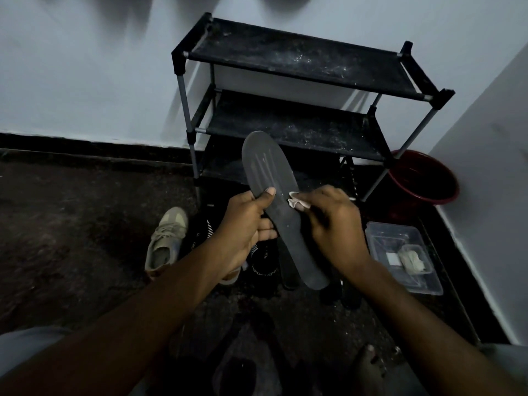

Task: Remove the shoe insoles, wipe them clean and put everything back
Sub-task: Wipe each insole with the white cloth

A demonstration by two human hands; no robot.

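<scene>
My left hand point(247, 224) grips a long dark grey insole point(267, 172) at its middle, thumb on top, the toe end pointing up and away. My right hand point(334, 224) pinches a small white cloth point(294, 199) and presses it against the insole's right edge. A second dark insole point(287, 265) lies on the floor under the held one. A beige sneaker point(167, 238) stands on the floor to the left, and a black shoe point(263, 261) with white lettering sits between it and the insoles.
A dusty black shoe rack point(300, 78) stands against the white wall ahead. A red bucket point(423, 178) sits in the right corner. A clear plastic tub point(403, 255) with cloth pieces lies near the right wall. My bare foot point(368, 367) shows at the bottom.
</scene>
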